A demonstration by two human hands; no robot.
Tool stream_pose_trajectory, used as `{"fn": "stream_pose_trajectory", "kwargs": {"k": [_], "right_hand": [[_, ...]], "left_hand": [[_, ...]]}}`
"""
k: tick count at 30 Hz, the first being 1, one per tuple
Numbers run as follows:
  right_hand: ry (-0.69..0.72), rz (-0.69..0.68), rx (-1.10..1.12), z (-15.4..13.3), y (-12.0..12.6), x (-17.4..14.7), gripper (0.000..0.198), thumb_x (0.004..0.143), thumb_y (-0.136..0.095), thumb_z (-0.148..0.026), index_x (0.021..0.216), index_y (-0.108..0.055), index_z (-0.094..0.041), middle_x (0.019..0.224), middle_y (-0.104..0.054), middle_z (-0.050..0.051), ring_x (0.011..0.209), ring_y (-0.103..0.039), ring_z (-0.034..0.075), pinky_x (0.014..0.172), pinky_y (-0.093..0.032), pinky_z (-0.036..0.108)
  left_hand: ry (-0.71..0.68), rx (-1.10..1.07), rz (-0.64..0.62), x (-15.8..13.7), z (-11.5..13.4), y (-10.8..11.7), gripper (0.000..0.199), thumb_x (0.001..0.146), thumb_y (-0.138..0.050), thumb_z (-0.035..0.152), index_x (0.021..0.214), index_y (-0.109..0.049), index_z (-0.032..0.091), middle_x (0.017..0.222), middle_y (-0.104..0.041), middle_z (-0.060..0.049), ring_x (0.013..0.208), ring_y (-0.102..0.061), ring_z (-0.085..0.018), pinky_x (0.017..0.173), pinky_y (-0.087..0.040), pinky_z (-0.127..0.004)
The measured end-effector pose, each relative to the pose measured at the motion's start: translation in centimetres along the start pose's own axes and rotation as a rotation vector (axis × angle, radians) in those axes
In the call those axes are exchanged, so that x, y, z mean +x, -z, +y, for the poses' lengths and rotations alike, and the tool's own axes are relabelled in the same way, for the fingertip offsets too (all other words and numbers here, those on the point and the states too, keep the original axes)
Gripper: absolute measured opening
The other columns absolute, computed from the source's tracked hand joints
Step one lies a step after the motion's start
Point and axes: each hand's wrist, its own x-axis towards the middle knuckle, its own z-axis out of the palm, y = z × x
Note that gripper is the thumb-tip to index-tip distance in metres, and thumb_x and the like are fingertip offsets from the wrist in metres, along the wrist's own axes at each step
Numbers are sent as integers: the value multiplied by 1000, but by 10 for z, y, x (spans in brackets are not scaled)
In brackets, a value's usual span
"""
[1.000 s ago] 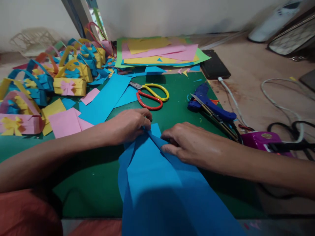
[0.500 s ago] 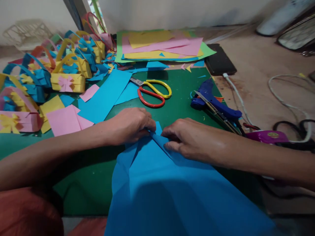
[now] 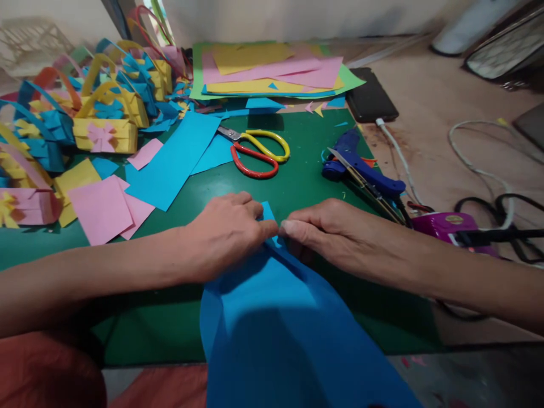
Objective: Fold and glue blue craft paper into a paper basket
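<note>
Left grip point(image 3: 232, 233) nearly touches right grip point(image 3: 329, 229), forearms point(image 3: 140, 262) slanting inward.

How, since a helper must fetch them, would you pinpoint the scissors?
Find the green mat and look beyond the left hand. There lie the scissors, blades toward a blue sheet. One handle loop is red, the other yellow, unlike the blue glue gun to their right.

Here on our green board point(image 3: 306, 164) we see scissors point(image 3: 237, 137); left of them, a cyan paper sheet point(image 3: 176, 161) and pink squares point(image 3: 101, 208); right, a blue glue gun point(image 3: 378, 177).
</note>
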Motion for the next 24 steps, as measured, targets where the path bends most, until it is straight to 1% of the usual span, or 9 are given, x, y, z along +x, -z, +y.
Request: {"fn": "stream_pose_trajectory", "kwargs": {"k": [2, 4, 7, 10, 13, 15, 18, 21, 24], "right_hand": [[13, 38, -4, 2, -3, -6, 41, 89, -30, -42, 62, -49, -17, 56, -40, -4, 51, -35, 8, 50, -24, 24], [12, 63, -27, 2, -5, -11, 35, 89, -35, -36, 67, -55, -17, 58, -48, -3, 55, -40, 10, 53, -26, 25], [11, 93, -12, 1, -8, -17, 26, 86, -42, -29, 76, -63, -17, 65, -58, 0, 61, -48, 12, 56, -29, 25], [11, 95, 22, 0, -11, -21, 23, 83, -45, -26, 79, -66, -17, 68, -62, 2, 61, -51, 13, 56, -31, 24], [29, 81, 31, -1, -19, -27, 22, 83, -46, -25, 79, -67, -18, 66, -64, 2, 59, -53, 12, 55, -32, 24], [72, 75, 39, -1, -26, -33, 23, 83, -45, -23, 80, -67, -18, 68, -65, 2, 60, -55, 13, 55, -34, 23], [174, 85, 63, 0, -40, -42, 22, 83, -44, -19, 82, -67, -19, 71, -66, 3, 66, -58, 14, 60, -37, 24], [243, 129, 65, 1, -53, -49, 20, 81, -46, -16, 84, -66, -19, 75, -66, 4, 72, -60, 15, 64, -40, 25], [283, 142, 49, 3, -60, -52, 18, 78, -50, -14, 86, -65, -19, 78, -66, 4, 75, -59, 16, 66, -41, 26]], "left_hand": [[-9, 84, 70, -3, 5, -4, 9, 82, -53, 19, 86, -61, 19, 86, -65, -7, 79, -60, -23, 64, -45, -32], [-45, 145, 133, -6, 7, -8, 8, 82, -52, 17, 85, -60, 19, 83, -65, -7, 76, -60, -22, 63, -45, -32], [-123, 188, 167, -7, 5, -9, 7, 82, -51, 16, 83, -58, 18, 79, -64, -7, 71, -60, -20, 61, -43, -31], [-177, 201, 150, -5, 1, -7, 6, 82, -50, 16, 82, -56, 18, 78, -64, -7, 69, -59, -20, 59, -42, -30], [-206, 203, 101, -2, 0, -2, 6, 82, -50, 15, 84, -55, 18, 79, -63, -7, 69, -58, -19, 60, -43, -30], [-228, 213, 53, 0, 1, 1, 6, 83, -50, 16, 86, -55, 18, 78, -62, -8, 70, -58, -19, 61, -43, -31], [-284, 231, -2, 2, 2, 6, 6, 82, -51, 18, 86, -56, 18, 78, -61, -8, 70, -58, -20, 64, -45, -33], [-326, 252, 2, 1, 2, 7, 6, 82, -50, 16, 84, -56, 16, 82, -62, -11, 74, -58, -22, 68, -46, -37], [-330, 270, 32, -4, 4, 5, 12, 84, -45, 14, 80, -56, 15, 83, -62, -13, 81, -59, -26, 70, -47, -40]]}}
